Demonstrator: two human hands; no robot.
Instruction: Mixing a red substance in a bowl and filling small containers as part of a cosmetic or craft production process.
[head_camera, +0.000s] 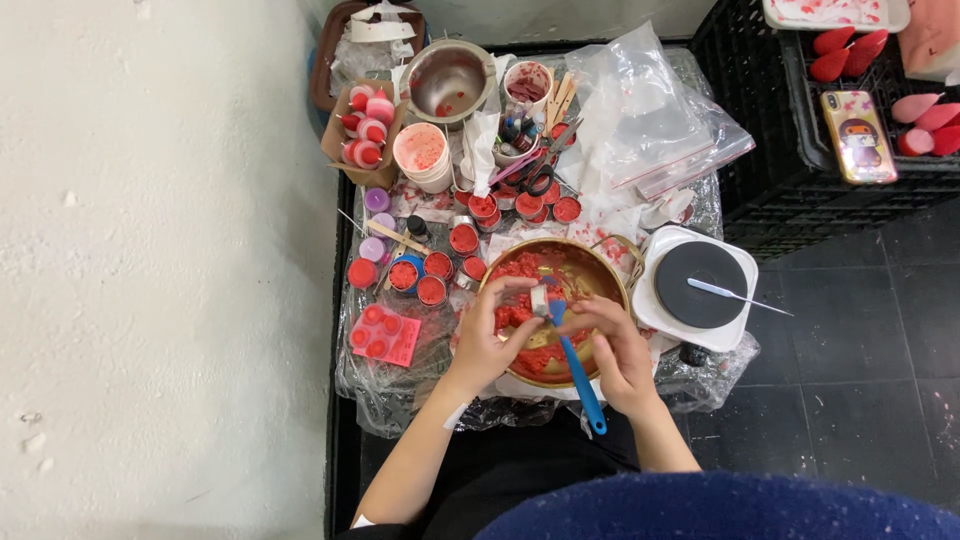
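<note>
My left hand (493, 335) holds a small metal tin (540, 299) over a brass bowl (600, 265) full of red waxy bits. My right hand (622, 350) grips a blue spatula (578, 366), its tip at the tin and its handle pointing back toward me. Both hands hover over the bowl's near half, almost touching each other.
Several small red-filled tins (462, 238) and a pink mould tray (384, 336) lie left of the bowl. A white hot plate (700, 285) with a metal tool stands to the right. A steel pot (447, 80), cups, scissors (537, 178) and plastic bags sit behind. A black crate (770, 150) holds a phone.
</note>
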